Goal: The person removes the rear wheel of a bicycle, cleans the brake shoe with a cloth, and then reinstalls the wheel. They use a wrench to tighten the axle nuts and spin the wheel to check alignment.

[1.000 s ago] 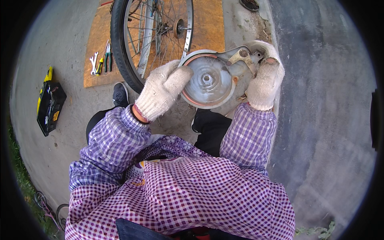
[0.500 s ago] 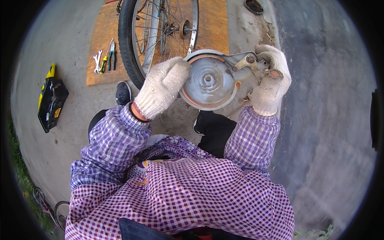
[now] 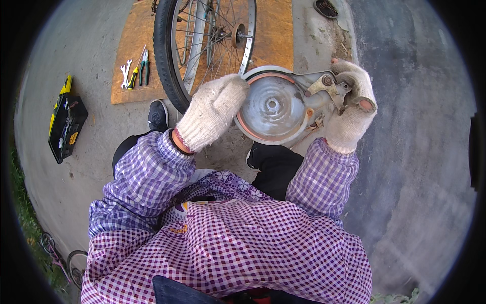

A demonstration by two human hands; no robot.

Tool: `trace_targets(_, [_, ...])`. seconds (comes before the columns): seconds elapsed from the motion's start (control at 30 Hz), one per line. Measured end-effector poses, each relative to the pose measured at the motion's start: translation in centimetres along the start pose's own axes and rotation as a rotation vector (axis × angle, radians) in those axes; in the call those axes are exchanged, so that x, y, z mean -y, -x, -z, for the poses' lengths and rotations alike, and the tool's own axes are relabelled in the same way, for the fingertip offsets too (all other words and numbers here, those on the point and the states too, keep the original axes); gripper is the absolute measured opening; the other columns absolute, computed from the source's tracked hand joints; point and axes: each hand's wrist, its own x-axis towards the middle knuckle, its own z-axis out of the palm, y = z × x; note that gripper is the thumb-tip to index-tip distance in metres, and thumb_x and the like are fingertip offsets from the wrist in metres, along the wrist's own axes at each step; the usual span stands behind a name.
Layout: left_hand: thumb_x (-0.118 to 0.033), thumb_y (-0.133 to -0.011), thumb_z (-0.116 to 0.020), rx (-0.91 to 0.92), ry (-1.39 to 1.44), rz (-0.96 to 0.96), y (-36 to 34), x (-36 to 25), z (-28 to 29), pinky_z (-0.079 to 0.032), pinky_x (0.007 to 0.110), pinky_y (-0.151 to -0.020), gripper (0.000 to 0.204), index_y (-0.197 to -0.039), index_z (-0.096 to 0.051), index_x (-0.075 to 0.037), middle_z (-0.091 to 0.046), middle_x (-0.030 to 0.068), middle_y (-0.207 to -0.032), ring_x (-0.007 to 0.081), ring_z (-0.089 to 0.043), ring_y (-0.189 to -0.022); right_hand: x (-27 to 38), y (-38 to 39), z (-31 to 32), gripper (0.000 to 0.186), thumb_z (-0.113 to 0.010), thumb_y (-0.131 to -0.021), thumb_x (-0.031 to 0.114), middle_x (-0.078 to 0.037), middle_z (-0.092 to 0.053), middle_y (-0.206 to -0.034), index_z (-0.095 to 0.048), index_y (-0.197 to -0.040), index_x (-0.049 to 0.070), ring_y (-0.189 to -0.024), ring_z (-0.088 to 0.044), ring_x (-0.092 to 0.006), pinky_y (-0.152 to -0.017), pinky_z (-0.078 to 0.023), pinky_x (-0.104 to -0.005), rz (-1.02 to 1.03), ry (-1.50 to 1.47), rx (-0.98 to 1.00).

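Brake housing (image 3: 271, 104), round, grey metal, is held up in front of the person between both gloved hands, inner face toward the viewer; a reddish-orange band runs along part of its inside edge, and a hole sits at its centre. Left hand (image 3: 212, 109): grip closed on the housing's left rim, thumb on the near side, fingers out of sight behind. Right hand (image 3: 356, 104): grip curled around the bracket end at the housing's right, beside the lever (image 3: 326, 87); exact finger contact there is partly hidden, though the hold looks firm. A bare thumb tip shows through the right glove. Bicycle wheel (image 3: 169, 66) stands just beyond the left hand, over a wooden board (image 3: 276, 35). On the board's left part: two wrenches (image 3: 125, 74), a screwdriver (image 3: 132, 79) with yellow-and-black handle, and green-handled pliers (image 3: 144, 73), lying side by side. Open black-and-yellow toolbox (image 3: 76, 112) rests on the concrete ground (image 3: 101, 131), farther left.
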Motion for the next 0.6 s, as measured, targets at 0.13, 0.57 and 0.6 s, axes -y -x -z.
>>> trace_targets(0.13, [-0.043,-0.110,-0.054,0.006,0.018,-0.044,0.1,0.4,-0.1,-0.050,0.033,-0.069,0.047,-0.111,-0.068,0.001,-0.064,0.0064,-0.081,0.0144,-0.059,-0.075,0.0,0.2,0.0,0.095,-0.047,-0.086,0.087,-0.013,-0.068,-0.115,-0.070,-0.111,-0.001,-0.110,-0.067,-0.0226,-0.086,-0.061,-0.0358,0.022,0.017,0.017])
trace_targets(0.57, [-0.047,-0.111,-0.049,0.021,0.065,0.135,0.2,0.2,-0.7,-0.051,0.037,-0.079,0.054,-0.111,-0.068,0.004,-0.065,0.0088,-0.087,0.0183,-0.059,-0.083,-2.5,0.3,0.2,0.073,-0.046,-0.106,0.067,-0.010,-0.070,-0.111,-0.072,-0.117,0.000,-0.104,-0.065,-0.0191,-0.091,-0.050,-0.0330,-0.024,0.067,-0.028])
trace_targets(0.6, [-0.047,-0.111,-0.049,0.029,0.066,0.148,0.1,0.2,-0.7,-0.051,0.038,-0.080,0.055,-0.111,-0.068,0.004,-0.066,0.0092,-0.088,0.0188,-0.060,-0.084,-2.8,0.2,0.4,0.071,-0.047,-0.107,0.066,-0.010,-0.070,-0.111,-0.072,-0.118,0.000,-0.104,-0.065,-0.0193,-0.091,-0.050,-0.0335,-0.007,0.089,-0.015])
